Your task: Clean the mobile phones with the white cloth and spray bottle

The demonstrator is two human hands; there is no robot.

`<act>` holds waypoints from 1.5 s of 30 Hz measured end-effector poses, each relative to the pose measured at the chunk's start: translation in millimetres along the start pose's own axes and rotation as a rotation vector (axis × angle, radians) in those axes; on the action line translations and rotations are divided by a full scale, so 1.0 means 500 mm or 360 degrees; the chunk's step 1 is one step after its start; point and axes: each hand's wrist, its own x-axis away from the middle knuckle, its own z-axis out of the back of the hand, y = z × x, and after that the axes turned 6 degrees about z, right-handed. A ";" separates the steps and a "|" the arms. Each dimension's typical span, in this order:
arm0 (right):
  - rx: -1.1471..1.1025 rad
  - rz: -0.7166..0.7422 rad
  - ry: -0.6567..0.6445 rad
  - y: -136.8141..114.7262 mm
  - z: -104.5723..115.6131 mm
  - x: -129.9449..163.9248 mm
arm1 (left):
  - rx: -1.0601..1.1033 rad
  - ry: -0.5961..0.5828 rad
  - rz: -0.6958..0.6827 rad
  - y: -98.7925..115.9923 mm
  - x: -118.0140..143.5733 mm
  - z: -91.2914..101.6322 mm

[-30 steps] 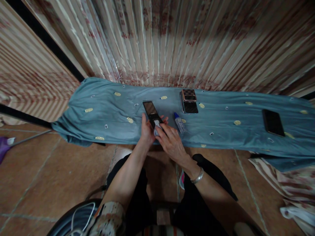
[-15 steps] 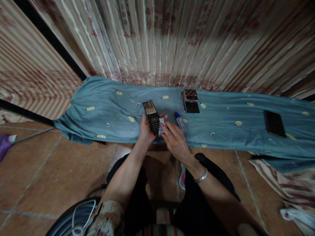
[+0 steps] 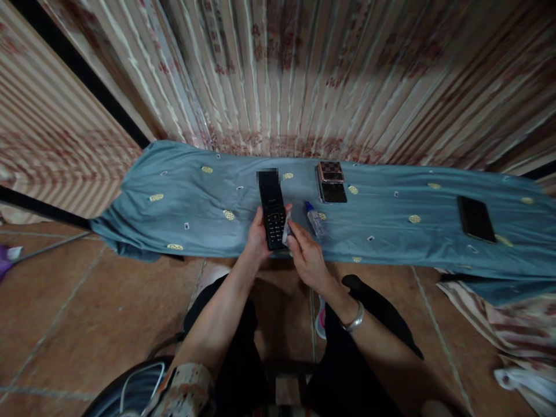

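A black flip phone [image 3: 274,223], unfolded with its keypad facing up, is gripped in my left hand [image 3: 259,236]. The fingers wrap under it and some tips show past its right edge. My right hand [image 3: 307,255] pinches a pale, crumpled wipe [image 3: 287,226] against the right edge of the keypad half. Just right of the phone, a clear bottle with a blue cap [image 3: 313,219] lies on the cloth. Beyond it rests a folding phone with a checkered brown case [image 3: 331,172], its lower part dark and glossy.
A blue-green cloth [image 3: 382,197] with yellow patterns covers the long narrow surface. A dark rectangular device [image 3: 476,219] lies toward its right end. Striped curtains [image 3: 278,75] hang behind, and black bars [image 3: 82,75] stand at the left. Below is a tiled floor [image 3: 125,307].
The flip phone has turned more upright in view, and its screen looks dark instead of reflective. My right hand's fingers have drawn in around the wipe, which stays at the phone's right edge.
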 end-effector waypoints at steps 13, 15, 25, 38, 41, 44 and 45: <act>0.0026 -0.0179 0.0047 0.037 0.028 -0.020 | 0.0012 0.0157 0.0246 -0.045 0.005 -0.013; 0.0043 -0.0173 0.0059 0.039 0.030 -0.022 | -0.0003 0.0166 0.0249 -0.048 0.003 -0.010; 0.0093 -0.0175 0.0239 0.068 0.051 -0.043 | -0.0160 0.0133 0.0321 -0.085 0.005 0.012; 0.0148 -0.0166 0.0509 0.119 0.092 -0.071 | -0.0626 -0.0061 0.0323 -0.114 0.003 0.013; 0.0210 -0.0103 0.0505 0.120 0.099 -0.073 | -0.0743 -0.0097 0.0215 -0.114 0.003 0.017; 0.0281 -0.0032 0.0458 0.116 0.103 -0.075 | -0.0874 -0.0111 0.0172 -0.117 0.004 0.019; 0.0312 -0.0006 0.0446 0.114 0.104 -0.076 | -0.0906 -0.0115 0.0163 -0.119 0.005 0.020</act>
